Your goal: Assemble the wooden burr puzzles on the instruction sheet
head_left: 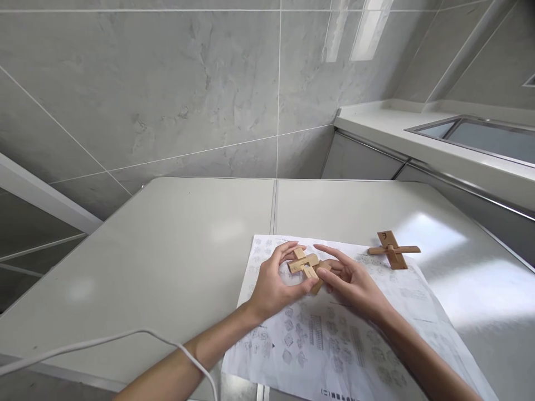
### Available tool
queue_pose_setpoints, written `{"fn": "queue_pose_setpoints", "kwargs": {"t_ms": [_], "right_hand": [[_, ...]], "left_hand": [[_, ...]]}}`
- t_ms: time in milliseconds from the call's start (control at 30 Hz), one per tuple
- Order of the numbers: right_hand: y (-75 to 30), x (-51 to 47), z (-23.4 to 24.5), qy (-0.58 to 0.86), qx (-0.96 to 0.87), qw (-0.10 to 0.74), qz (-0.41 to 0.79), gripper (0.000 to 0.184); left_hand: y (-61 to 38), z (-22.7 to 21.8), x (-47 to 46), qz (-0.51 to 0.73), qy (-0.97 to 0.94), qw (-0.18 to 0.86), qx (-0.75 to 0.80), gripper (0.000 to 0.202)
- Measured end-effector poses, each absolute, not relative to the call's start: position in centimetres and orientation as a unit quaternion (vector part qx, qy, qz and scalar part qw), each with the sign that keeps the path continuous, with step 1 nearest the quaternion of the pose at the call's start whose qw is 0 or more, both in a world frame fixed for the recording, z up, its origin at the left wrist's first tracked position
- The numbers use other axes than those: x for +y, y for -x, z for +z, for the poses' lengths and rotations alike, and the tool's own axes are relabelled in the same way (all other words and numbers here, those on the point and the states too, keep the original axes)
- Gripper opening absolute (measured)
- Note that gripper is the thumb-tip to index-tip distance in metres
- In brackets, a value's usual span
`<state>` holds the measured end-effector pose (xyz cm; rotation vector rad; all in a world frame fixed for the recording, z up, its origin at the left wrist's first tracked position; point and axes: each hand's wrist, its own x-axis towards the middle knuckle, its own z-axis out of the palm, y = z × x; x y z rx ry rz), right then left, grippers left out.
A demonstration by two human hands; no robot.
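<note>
My left hand [272, 284] and my right hand [350, 281] meet over a printed instruction sheet [334, 334] and together grip a small wooden interlocking puzzle [306, 265] of crossed sticks. The left thumb and fingers pinch its left side. The right fingers curl round its right and lower part. A second wooden cross-shaped puzzle piece [393, 250] lies by itself on the sheet's far right corner, apart from both hands.
The sheet lies on a pale grey table [167, 250] made of two panels with a seam down the middle. A white cable [125, 337] crosses my left forearm. A counter with a sink [480, 136] stands at the right, and tiled wall behind.
</note>
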<state>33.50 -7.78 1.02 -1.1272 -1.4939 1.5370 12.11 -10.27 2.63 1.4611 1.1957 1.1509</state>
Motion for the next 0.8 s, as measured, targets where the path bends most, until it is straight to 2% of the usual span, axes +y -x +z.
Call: {"fn": "queue_pose_setpoints", "kwargs": {"t_ms": [167,367,800], "right_hand": [[-33.5,-7.7,1.6,0.451,-0.589,0.314,0.593,0.056],[-33.3,-7.8,1.3,0.440,-0.591,0.359,0.573,0.051],[-33.5,-7.4,0.6,0.454,-0.605,0.386,0.528,0.044]], "left_hand": [[-12.0,2.5,-10.5,0.443,-0.630,0.445,0.456,0.075],[-11.8,2.4,-10.4,0.428,-0.623,0.469,0.457,0.083],[-12.1,2.4,-10.1,0.455,-0.585,0.434,0.513,0.074]]}}
